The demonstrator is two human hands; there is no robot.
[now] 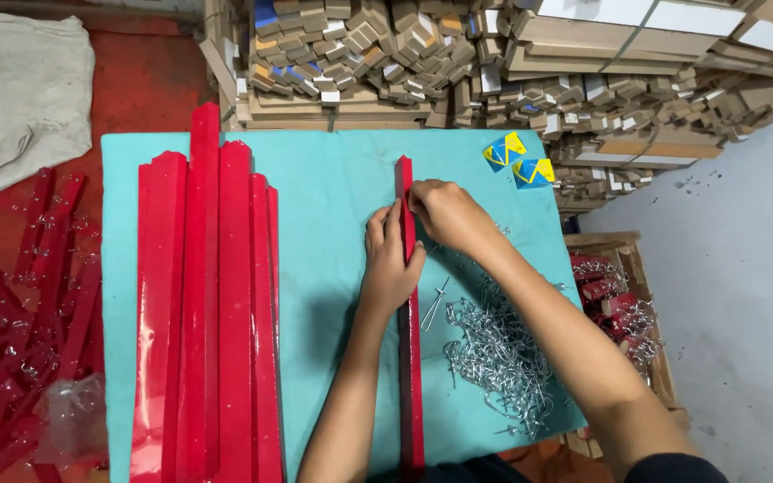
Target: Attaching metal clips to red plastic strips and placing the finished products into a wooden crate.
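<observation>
Down the centre of the teal table (333, 268) lies a long glossy red strip (410, 376) — likely light, stiff, slick — left hand (389, 268) clasping its upper part, right hand (447, 215) fingers pinching beside it — best gripped there.

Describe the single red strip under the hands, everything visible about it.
The red strip is long, narrow and glossy, like plastic-wrapped or lacquered board. It lies flat and alone, running lengthwise down the turquoise table from near the far edge to the near edge. The left hand grips its side; the right hand presses on it farther up. Silver wire clips lie heaped just right of it.
</observation>
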